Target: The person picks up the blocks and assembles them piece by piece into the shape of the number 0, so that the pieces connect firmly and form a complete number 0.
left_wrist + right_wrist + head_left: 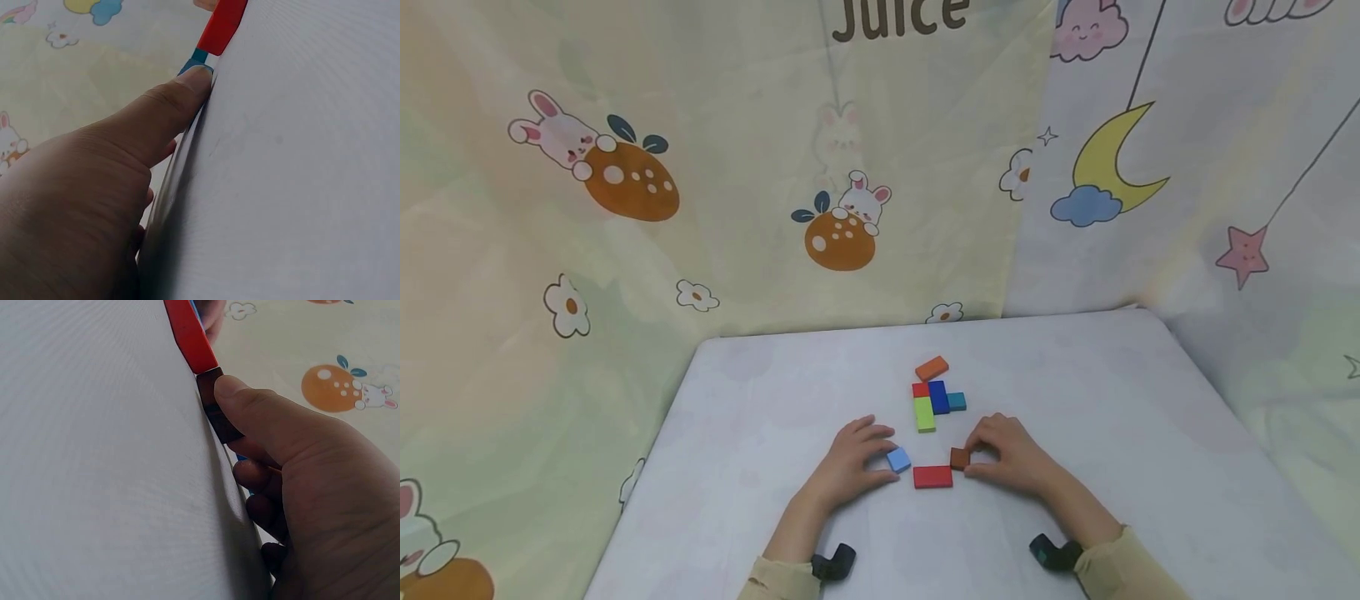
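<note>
Light blue block (898, 459) is sitting on the tabletop (737, 475), the left hand (850, 458) pinching it between thumb and fingers, a gap separating it from the long red block (932, 477) to its right. Farther back, a small red block (921, 390), lime block (924, 415), skewed orange block (932, 368), dark blue block (938, 397) and teal block (957, 402) are lying grouped. Nearer, the right hand (1011, 454) is pinching the brown block (960, 458) just beside the long red block's right end.

Close wrist views, shared red block (223, 26)
</note>
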`<state>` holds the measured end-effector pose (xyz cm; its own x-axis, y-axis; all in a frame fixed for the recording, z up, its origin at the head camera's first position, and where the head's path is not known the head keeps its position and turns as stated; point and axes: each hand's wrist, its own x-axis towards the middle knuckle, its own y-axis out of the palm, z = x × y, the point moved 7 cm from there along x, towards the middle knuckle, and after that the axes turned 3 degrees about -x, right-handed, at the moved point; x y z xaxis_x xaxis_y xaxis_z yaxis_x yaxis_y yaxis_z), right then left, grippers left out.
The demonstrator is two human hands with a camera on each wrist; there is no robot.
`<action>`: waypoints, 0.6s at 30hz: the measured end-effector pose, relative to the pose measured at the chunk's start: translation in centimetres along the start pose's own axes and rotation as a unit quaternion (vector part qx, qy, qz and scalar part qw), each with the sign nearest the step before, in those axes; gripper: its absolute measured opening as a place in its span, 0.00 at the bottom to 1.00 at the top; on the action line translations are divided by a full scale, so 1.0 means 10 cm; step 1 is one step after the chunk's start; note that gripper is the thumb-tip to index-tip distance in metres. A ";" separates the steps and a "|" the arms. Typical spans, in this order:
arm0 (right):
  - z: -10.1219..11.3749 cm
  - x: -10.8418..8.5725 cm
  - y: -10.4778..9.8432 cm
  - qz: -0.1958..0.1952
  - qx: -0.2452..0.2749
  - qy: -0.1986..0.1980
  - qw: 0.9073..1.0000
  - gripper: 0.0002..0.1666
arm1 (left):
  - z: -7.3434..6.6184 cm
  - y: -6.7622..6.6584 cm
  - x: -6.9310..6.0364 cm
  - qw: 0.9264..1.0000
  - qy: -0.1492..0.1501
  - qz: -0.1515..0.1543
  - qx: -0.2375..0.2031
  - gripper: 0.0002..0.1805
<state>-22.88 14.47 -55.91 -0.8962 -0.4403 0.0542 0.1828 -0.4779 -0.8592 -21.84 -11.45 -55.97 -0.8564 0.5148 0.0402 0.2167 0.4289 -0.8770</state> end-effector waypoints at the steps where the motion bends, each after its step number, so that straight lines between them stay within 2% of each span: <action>1: 0.00 0.00 0.00 0.000 -0.001 -0.001 1.000 0.16 | 0.00 0.01 0.00 1.000 0.002 -0.003 0.006 0.25; 7: 0.02 -0.01 -0.02 -0.006 0.003 -0.008 1.000 0.16 | -0.03 0.02 0.00 0.999 0.014 -0.015 0.026 0.26; 18: 0.04 0.00 -0.03 0.004 0.002 -0.019 1.000 0.15 | -0.02 0.03 0.01 1.000 0.009 -0.006 0.028 0.27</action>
<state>-22.75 14.31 -55.43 -0.8784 -0.4731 0.0675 0.1908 -0.4767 -0.8581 -21.74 -11.12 -56.17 -0.8500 0.5235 0.0582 0.1799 0.3925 -0.9020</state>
